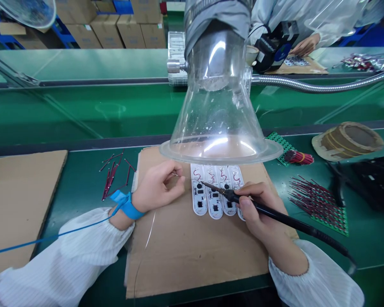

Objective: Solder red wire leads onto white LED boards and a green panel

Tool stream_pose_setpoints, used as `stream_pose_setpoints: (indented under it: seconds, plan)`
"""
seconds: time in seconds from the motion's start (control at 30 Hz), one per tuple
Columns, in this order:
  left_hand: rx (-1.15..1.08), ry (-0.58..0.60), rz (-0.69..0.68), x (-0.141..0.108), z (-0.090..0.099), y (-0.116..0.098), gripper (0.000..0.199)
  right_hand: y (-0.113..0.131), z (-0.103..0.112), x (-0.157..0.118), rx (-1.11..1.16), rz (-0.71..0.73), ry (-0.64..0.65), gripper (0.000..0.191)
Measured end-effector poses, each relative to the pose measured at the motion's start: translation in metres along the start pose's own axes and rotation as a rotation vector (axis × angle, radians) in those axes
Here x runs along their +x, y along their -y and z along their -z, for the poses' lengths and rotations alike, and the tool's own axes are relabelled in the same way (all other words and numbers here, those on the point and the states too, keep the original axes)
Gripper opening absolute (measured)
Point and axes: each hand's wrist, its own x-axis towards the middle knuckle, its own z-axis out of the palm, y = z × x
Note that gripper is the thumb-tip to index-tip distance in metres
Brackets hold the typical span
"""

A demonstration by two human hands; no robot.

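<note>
Several white oblong circuit boards point(199, 200) lie side by side on a brown cardboard sheet point(195, 251), with short red wires near their upper ends. My right hand point(259, 207) is closed around a black soldering iron point(284, 218), its tip at the leftmost board. Left of the boards, my left hand point(161, 185) pinches a thin solder wire point(151, 230) that reaches toward the iron tip and trails down over the cardboard. A blue strap point(131, 207) with a blue cord circles my left wrist.
A clear fume hood point(222, 115) hangs over the boards' upper ends. Loose red wires point(110, 179) lie left; wire-filled green boards point(336, 217), a wire bundle point(302, 157) and a round holder point(347, 140) stand right. Across the bench is another person's hand point(305, 45).
</note>
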Motion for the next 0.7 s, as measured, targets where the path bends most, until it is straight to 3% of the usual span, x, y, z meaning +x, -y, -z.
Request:
stream_pose_setpoints:
  seconds: [0.1, 0.3, 0.7]
  plan:
    - [-0.004, -0.034, -0.006, 0.0, 0.002, -0.001, 0.014, -0.002, 0.001, -0.003, 0.02, -0.022, -0.018, 0.011]
    - [0.014, -0.009, 0.004, 0.0, 0.0, 0.0, 0.015, 0.008, -0.001, 0.008, -0.034, 0.049, 0.096, 0.013]
    - [-0.012, -0.027, -0.022, -0.002, 0.0, 0.001, 0.014, 0.009, -0.001, 0.011, -0.067, 0.081, 0.105, 0.015]
